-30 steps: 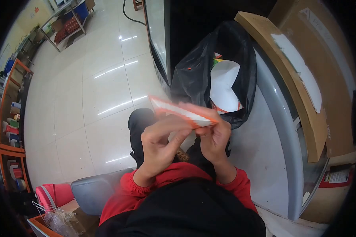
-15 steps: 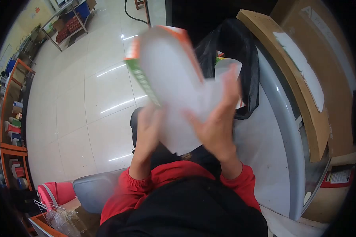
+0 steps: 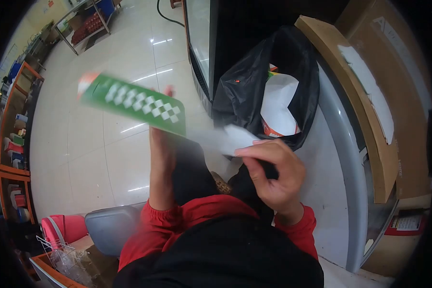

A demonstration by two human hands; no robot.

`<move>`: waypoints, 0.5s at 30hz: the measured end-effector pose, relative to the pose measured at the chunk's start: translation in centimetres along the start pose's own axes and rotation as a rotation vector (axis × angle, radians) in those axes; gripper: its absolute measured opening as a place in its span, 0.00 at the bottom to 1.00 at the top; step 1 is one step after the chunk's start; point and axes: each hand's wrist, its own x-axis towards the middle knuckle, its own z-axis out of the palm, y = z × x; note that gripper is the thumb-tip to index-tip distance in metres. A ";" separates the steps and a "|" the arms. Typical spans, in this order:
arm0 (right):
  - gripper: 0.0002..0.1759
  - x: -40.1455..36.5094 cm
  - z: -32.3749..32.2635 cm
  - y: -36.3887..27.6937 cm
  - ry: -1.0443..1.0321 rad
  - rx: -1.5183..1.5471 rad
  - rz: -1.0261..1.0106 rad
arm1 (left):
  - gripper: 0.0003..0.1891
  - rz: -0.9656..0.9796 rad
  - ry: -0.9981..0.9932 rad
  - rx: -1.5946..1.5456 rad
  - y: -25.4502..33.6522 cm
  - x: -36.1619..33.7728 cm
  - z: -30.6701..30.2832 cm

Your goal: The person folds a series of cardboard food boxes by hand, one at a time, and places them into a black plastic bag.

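Note:
A paperboard food carton (image 3: 134, 103), green with white diamonds and an orange end, is held up in front of me and blurred by motion. My left hand (image 3: 162, 139) grips it from behind and below, with fingertips showing above its far edge. Between thumb and forefinger, my right hand (image 3: 276, 170) pinches the carton's white flap at the right end. Beyond my right hand stands an open black plastic bag (image 3: 240, 89). Inside the bag sits another carton (image 3: 278, 96), white inside with an orange printed edge.
Large brown cardboard (image 3: 386, 158) leans at the right beside a grey curved edge (image 3: 343, 125). A grey seat (image 3: 111, 230) and a pink bag (image 3: 72, 225) are at lower left, near a wire basket (image 3: 57, 249). Orange-framed shelves (image 3: 14, 175) line the left.
The carton has turned and swung left, so its green printed side now faces me. My right hand has moved lower, to the flap. The bag and the carton inside it are more fully visible.

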 end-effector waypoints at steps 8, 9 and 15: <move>0.18 0.6 -1.1 1.1 0.160 -0.270 -0.176 | 0.21 -0.583 -0.063 -0.050 -0.9 -0.9 -0.4; 0.19 0.6 -1.5 1.1 0.115 -0.284 -0.211 | 0.21 -0.647 -0.084 -0.068 -1.3 -1.2 -0.4; 0.19 0.6 -2.5 0.7 0.005 -0.116 -0.120 | 0.17 -0.602 -0.073 -0.185 -1.1 -2.8 1.3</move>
